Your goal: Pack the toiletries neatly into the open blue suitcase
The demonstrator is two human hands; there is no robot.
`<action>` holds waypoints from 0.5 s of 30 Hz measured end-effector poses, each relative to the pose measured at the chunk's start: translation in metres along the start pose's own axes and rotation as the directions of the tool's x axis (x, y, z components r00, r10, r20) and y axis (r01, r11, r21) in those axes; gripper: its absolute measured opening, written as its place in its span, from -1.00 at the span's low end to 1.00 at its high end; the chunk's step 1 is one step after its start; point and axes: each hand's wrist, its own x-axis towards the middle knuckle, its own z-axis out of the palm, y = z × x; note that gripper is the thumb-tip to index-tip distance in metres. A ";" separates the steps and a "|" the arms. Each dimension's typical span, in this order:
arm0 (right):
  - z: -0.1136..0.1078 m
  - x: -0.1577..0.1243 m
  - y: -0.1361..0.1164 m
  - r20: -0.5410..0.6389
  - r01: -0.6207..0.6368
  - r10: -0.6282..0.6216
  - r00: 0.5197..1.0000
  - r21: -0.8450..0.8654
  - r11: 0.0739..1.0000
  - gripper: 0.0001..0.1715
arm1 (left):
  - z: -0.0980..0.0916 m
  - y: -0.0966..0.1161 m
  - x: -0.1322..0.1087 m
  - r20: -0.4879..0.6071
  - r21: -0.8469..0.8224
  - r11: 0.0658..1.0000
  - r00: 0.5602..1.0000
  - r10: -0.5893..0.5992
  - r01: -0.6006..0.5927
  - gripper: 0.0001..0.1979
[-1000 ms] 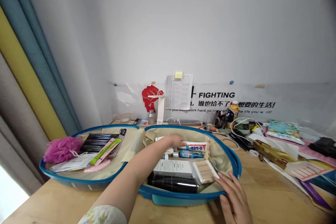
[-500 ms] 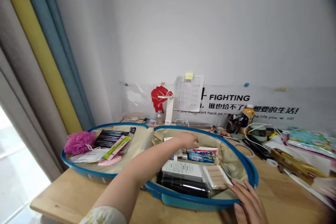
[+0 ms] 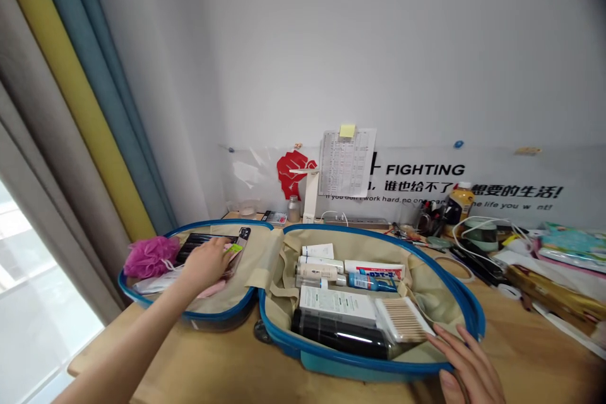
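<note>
A blue-edged case [image 3: 303,353] lies open on the table. In its left half my left hand [image 3: 208,262] bends its fingers around a narrow green and pink packet [image 3: 235,248], partly hidden under it. Beside it are a pink bath puff [image 3: 150,255], a black strip-like pack [image 3: 196,241] and a white packet. My right hand [image 3: 473,360] rests with spread fingers at the right half's front rim, by a pack of cotton swabs [image 3: 404,320]. This half also holds a black cylinder [image 3: 341,334], a white box [image 3: 336,304], a blue tube [image 3: 372,282], a toothpaste box [image 3: 379,268] and small bottles.
Behind the case stand a white lamp [image 3: 311,196], a small bottle [image 3: 293,208] and a power strip. To the right lie a gold pouch [image 3: 553,290], a wipes pack [image 3: 572,246], cables and a yellow-capped bottle [image 3: 460,205]. Curtains hang at the left.
My left hand has moved left from above the case's right half to the green and pink packet in the left half. My right hand stays at the front rim. The view has shifted slightly.
</note>
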 end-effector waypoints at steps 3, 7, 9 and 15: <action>0.000 0.000 -0.002 0.015 -0.026 0.026 1.000 0.010 1.000 -0.62 | 0.017 -0.037 0.007 0.113 0.038 0.990 0.984 -0.138 0.134 -0.52; -0.002 0.001 -0.004 0.011 -0.047 0.047 0.999 0.023 0.999 -0.62 | 0.032 -0.062 0.014 0.284 0.035 0.978 0.937 -0.205 0.204 -0.59; -0.003 0.002 -0.005 0.009 -0.047 0.047 0.999 0.026 0.999 -0.63 | 0.037 -0.067 0.018 0.342 0.030 0.976 0.916 -0.211 0.214 -0.63; -0.002 0.001 -0.003 0.014 -0.050 0.050 0.999 0.037 0.998 -0.63 | 0.043 -0.067 0.026 0.433 0.054 0.974 0.873 -0.223 0.221 -0.63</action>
